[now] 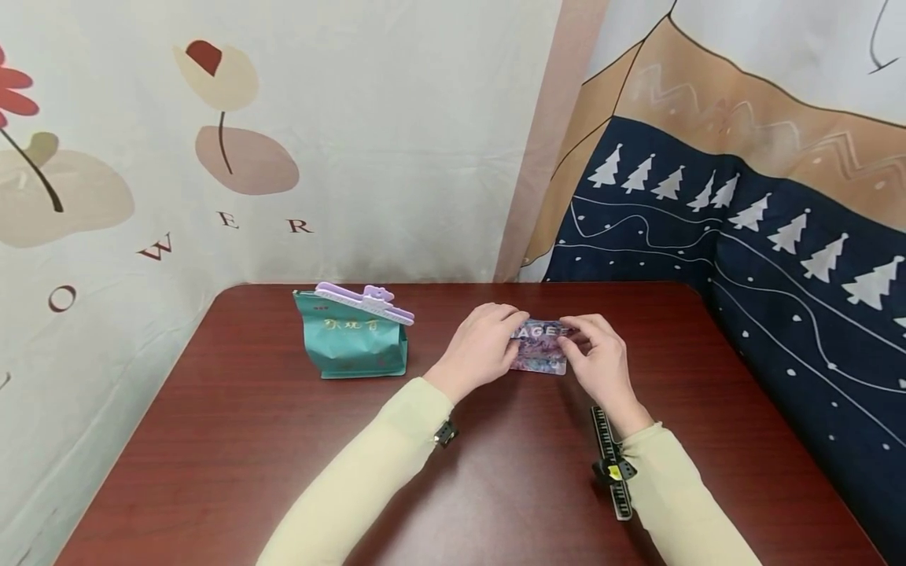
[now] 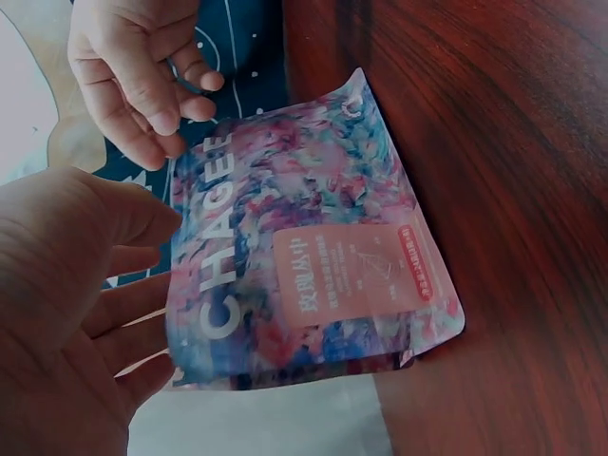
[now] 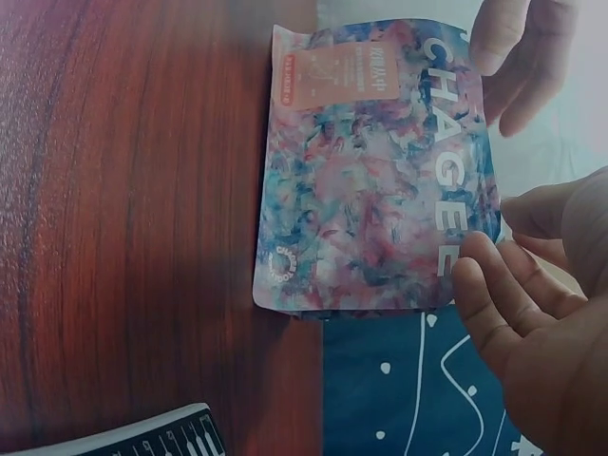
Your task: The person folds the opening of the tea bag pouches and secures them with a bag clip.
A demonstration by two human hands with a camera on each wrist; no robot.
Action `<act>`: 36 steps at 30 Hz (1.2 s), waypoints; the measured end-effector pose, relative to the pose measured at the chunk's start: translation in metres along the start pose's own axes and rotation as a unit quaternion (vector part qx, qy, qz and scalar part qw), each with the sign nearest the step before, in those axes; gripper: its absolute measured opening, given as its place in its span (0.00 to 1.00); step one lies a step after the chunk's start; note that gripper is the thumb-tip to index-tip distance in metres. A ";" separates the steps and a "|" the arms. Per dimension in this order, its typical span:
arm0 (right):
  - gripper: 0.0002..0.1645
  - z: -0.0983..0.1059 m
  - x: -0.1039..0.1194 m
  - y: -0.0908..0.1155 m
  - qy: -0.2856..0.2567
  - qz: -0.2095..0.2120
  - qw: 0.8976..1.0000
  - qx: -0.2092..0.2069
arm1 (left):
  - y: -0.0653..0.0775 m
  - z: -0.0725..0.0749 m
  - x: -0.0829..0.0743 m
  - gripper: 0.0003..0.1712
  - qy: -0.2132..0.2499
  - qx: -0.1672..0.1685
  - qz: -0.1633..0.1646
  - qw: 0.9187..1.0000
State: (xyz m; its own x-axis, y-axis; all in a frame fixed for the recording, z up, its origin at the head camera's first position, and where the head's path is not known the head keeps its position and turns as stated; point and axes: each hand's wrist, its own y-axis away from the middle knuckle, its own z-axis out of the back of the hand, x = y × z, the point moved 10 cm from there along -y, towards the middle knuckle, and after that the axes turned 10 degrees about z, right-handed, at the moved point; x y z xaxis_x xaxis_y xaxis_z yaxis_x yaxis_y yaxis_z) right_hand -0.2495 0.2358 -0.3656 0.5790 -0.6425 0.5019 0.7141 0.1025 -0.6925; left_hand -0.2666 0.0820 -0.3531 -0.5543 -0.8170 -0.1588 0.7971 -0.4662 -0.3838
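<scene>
A small pouch (image 1: 541,358) with a marbled pink, purple and blue print stands on the table between both hands. White letters CHAGEE run along its top, above a pink label (image 2: 347,275). My left hand (image 1: 484,342) holds the pouch's top left; its fingers (image 2: 133,318) pass behind the pouch while the thumb lies at the top edge. On the other side, my right hand (image 1: 600,354) pinches the top right corner, with fingertips (image 3: 475,271) against the printed face by the last letter. Behind the hands, part of the top edge is hidden.
To the left stands a teal bag (image 1: 354,342) with gold characters, its folded top held by a lilac clip (image 1: 364,303). A long black strip with a piano-key pattern (image 1: 609,440) lies under my right wrist. Printed curtains (image 1: 396,141) hang behind the brown table (image 1: 233,440).
</scene>
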 end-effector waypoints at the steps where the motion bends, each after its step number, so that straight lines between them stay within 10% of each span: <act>1: 0.19 0.000 -0.001 0.000 -0.001 0.000 1.000 -0.001 | -0.001 -0.002 -0.001 0.21 -0.004 0.002 0.000 1.000; 13: 0.22 -0.004 -0.011 -0.002 -0.006 -0.017 1.000 0.009 | -0.013 -0.011 -0.005 0.07 0.012 -0.019 -0.015 1.000; 36: 0.15 -0.023 -0.029 0.002 0.019 -0.077 0.992 0.099 | -0.032 -0.033 0.008 0.12 0.014 0.065 0.065 0.996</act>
State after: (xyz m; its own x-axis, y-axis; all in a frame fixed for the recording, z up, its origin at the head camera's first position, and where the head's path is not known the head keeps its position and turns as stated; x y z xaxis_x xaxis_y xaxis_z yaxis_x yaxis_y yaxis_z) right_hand -0.2739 0.2372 -0.3932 0.4440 -0.6896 0.5721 0.8586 0.1448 -0.4918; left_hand -0.3043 0.1017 -0.3721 -0.4493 -0.8647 -0.2246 0.8859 -0.3988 -0.2369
